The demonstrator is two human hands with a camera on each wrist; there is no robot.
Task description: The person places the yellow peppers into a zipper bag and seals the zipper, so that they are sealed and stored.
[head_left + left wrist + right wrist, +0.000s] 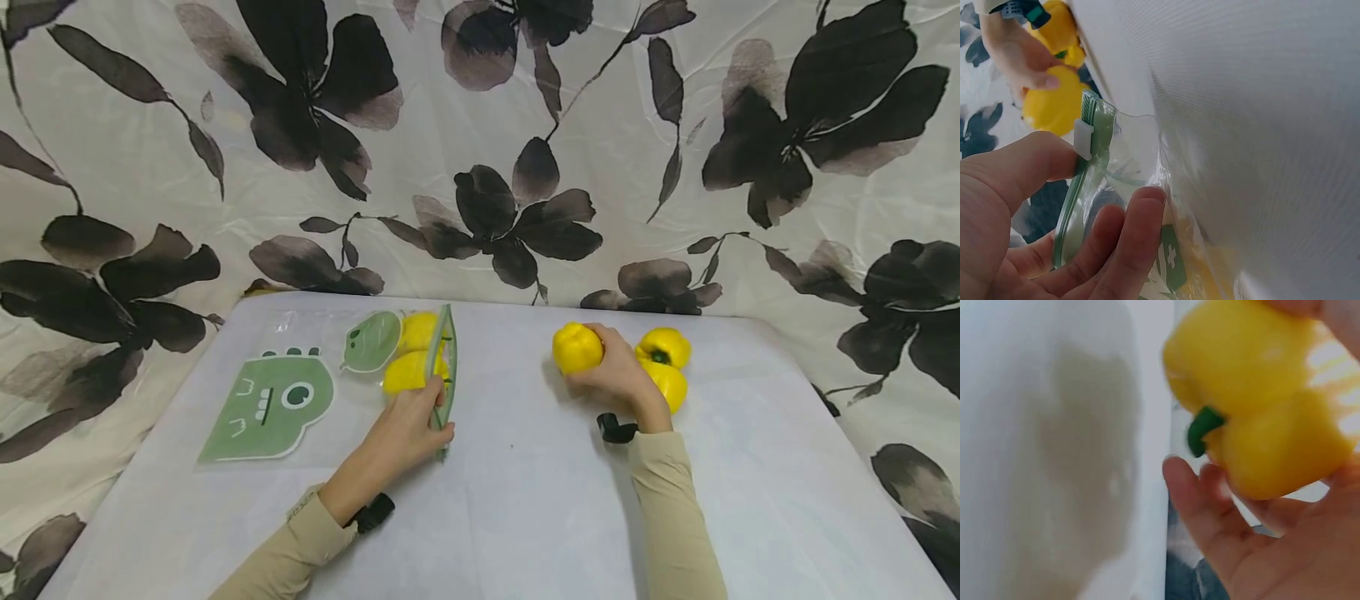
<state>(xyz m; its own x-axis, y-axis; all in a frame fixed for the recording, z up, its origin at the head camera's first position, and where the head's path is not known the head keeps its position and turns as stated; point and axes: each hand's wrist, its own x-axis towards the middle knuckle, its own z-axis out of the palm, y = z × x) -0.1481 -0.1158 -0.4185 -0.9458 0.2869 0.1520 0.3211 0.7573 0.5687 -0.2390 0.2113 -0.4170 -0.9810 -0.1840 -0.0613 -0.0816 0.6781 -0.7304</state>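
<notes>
"Two hands, quick: poses?"

"Left forearm slants forward and right, left hand (408, 425) at the bag's mouth, fingers and thumb pinching the green zip edge (442, 408). Right arm reaches straight forward; right hand (618, 371) bends leftward, fingers curled round a yellow pepper (576, 348)."

"Where's that pepper?"

"Right of the bag, raised off the white table (525, 500), well apart from the zip."

"Anything the head camera misses?"

"Left wrist view: white slider (1084, 139) on the zip, thumb right by it. Right wrist view: the held pepper's green stem (1204, 430), plus a shadow on the tabletop. Head view hides both stem and slider."

"Container?"

"Clear bag (285, 408) with a green dinosaur print, lying flat at left, mouth facing right and parted. Two yellow peppers (408, 372) inside, near the mouth. Two loose peppers (670, 385) sit together on the table, just beside the right hand."
</notes>
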